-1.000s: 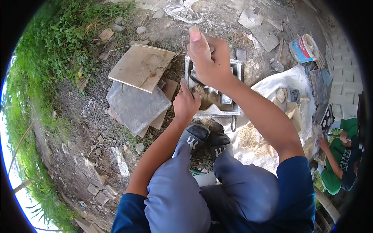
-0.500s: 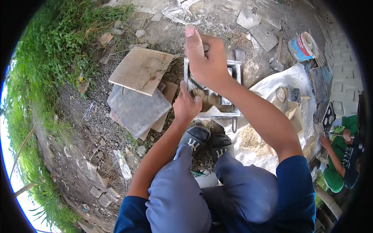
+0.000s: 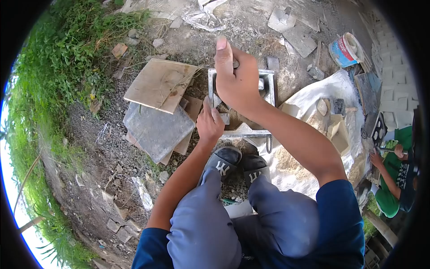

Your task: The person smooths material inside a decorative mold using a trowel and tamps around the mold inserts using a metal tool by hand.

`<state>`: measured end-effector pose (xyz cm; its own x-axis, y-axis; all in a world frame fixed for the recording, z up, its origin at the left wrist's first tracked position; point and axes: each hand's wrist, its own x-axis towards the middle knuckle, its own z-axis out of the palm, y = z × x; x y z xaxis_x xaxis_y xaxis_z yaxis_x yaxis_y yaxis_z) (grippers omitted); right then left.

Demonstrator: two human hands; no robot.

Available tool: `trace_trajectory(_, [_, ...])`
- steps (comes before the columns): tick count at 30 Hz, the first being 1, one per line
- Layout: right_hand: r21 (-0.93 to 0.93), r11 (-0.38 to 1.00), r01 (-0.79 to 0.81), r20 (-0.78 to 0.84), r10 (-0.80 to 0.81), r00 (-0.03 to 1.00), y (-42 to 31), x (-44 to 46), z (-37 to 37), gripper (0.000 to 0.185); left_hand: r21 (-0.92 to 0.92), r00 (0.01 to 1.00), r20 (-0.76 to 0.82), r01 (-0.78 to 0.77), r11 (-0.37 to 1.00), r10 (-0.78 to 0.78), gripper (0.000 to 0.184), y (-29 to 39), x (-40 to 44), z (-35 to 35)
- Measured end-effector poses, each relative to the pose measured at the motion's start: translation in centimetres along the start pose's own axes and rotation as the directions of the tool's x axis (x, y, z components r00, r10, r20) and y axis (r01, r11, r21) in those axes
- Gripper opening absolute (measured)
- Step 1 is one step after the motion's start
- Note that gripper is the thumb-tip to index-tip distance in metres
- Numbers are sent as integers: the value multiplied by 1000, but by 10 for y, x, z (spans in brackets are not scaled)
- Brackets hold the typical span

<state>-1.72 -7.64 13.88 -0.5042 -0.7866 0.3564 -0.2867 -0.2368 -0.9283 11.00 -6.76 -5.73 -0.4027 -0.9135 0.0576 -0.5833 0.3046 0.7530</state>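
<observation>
Taking the metal frame [image 3: 272,92] as the clock's centre, it sits on the ground just past the wearer's 2 dark slides [image 3: 230,156], which are at 6 o'clock. The R hand [image 3: 237,80] is up over the frame's 12 o'clock side, fingers curled tight round a round-ended thing [image 3: 235,64], mostly hidden in the fist; thumb points approx. 11. The L hand [image 3: 209,123] is at 8 o'clock, by the frame's near L corner, w/ index finger along the L wall & thumb next to a small metal block [image 3: 225,119]; can't tell from here if those fingers grip anything. Inside the frame I can see brownish sand [image 3: 234,117] & a shiny metal piece [image 3: 261,84], partly covered by the R hand & arm. A tan board [image 3: 159,85] lies at 9–10 o'clock, overlapping a grey slab [image 3: 159,130] at 8. At 3–4 there's a white sheet [image 3: 313,101] w/ a sand heap [image 3: 289,160] & stones [image 3: 322,107] on it. Blue-white-red bucket [image 3: 342,53] tilted at 2. Over at 4, well apart, a co-worker in green & dark clothes [image 3: 389,201] has a hand on a rod [image 3: 389,149], near a dark piece w/ holes [image 3: 379,130].
</observation>
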Motion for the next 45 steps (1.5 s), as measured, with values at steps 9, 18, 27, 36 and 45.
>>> trace_trajectory(9, [-36,999,40,-19,-41,999,4,-17,-9,42,-46,997,-73,31,998,-35,40,-1,-4,3])
trace_trajectory(18, [44,991,126,17,-126,992,0,-34,-22,36,49,991,-79,-106,993,109,38,-19,-3,13])
trace_trajectory(27, [398,916,-50,280,-70,957,4,-34,-40,54,-94,986,-166,-38,995,22,46,0,-7,4])
trace_trajectory(36, [412,884,-221,572,-62,818,14,-16,-44,59,-94,958,-232,148,985,-166,72,-1,-10,4])
trace_trajectory(45, [382,896,-229,573,-35,819,4,-7,-25,61,-341,895,-212,309,888,-393,87,16,-7,-7])
